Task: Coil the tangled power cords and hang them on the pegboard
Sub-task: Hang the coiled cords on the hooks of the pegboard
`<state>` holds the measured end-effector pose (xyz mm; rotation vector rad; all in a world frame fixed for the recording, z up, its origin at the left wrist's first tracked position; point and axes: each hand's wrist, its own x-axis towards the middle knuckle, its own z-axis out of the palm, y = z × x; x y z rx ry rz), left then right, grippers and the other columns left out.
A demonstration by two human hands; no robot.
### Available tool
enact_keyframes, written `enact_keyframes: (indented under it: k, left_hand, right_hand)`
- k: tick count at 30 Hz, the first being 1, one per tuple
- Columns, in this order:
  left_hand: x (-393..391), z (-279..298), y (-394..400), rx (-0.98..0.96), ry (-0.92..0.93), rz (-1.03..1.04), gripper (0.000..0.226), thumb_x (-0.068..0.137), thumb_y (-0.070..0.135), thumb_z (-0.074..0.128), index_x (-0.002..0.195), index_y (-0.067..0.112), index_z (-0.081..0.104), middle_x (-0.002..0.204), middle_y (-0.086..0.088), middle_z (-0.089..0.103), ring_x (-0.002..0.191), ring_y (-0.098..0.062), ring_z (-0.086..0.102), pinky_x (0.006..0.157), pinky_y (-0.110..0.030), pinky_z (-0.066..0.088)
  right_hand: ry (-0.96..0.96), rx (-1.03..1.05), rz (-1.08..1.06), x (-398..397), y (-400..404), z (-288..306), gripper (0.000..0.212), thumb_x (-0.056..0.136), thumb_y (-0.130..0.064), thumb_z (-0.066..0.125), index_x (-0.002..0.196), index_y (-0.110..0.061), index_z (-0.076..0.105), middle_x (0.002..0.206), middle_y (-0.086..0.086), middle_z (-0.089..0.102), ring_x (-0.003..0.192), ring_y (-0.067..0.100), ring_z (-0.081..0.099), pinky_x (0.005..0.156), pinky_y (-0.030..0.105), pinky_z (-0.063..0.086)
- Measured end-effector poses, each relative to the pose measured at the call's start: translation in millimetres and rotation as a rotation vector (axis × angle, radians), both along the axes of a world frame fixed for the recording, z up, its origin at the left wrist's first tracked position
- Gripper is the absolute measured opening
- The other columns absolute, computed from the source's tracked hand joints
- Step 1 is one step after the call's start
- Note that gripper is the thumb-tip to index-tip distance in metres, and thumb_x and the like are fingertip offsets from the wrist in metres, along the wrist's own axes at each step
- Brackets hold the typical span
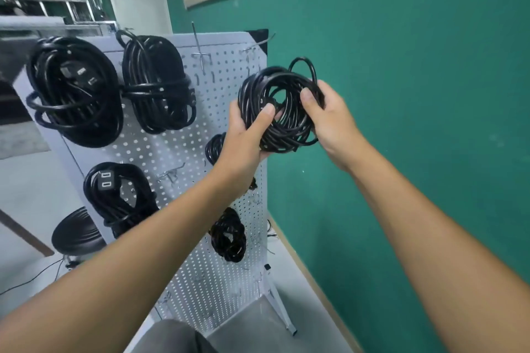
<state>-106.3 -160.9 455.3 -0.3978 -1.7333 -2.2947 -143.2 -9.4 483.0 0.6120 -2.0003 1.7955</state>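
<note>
- While it is being held up just right of the pegboard [183,152], the coiled cord [282,112] is keeping its loops gathered.
- The left hand [246,135] is gripping its lower left side, and the right hand [327,117] is pinching its right edge, probably steadying it for a bare hook [200,59].
- Other coils [77,92] are hanging already.

White pegboard [183,157] — black coiled cords [77,92] on its hooks.
</note>
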Motion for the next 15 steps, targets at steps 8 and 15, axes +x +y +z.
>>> enact_keyframes:
  k: [8, 15]
  left_hand:
    - [-24.3, 61.5, -1.8, 0.036, 0.079, 0.043, 0.035, 0.107, 0.026, 0.055, 0.139, 0.023, 0.042, 0.143, -0.008, 0.06, 0.123, -0.022, 0.067, 0.096, -0.059, 0.057]
    - [-51.9, 82.2, 2.0, 0.013, 0.044, 0.105, 0.04, 0.105, 0.031, 0.058, 0.139, 0.022, 0.041, 0.141, -0.007, 0.06, 0.124, -0.028, 0.066, 0.093, -0.061, 0.057]
  right_hand:
    - [0.12, -0.021, 0.013, -25.9, -4.6, 68.0, 0.009, 0.105, -0.011, 0.054, 0.108, -0.009, 0.062, 0.089, -0.006, 0.068, 0.077, -0.004, 0.063, 0.079, 0.018, 0.05]
    - [0.14, 0.002, -0.018, -55.4, -6.3, 82.3, 0.018, 0.106, -0.015, 0.053, 0.114, -0.002, 0.063, 0.099, 0.003, 0.07, 0.089, 0.011, 0.065, 0.092, 0.034, 0.054]
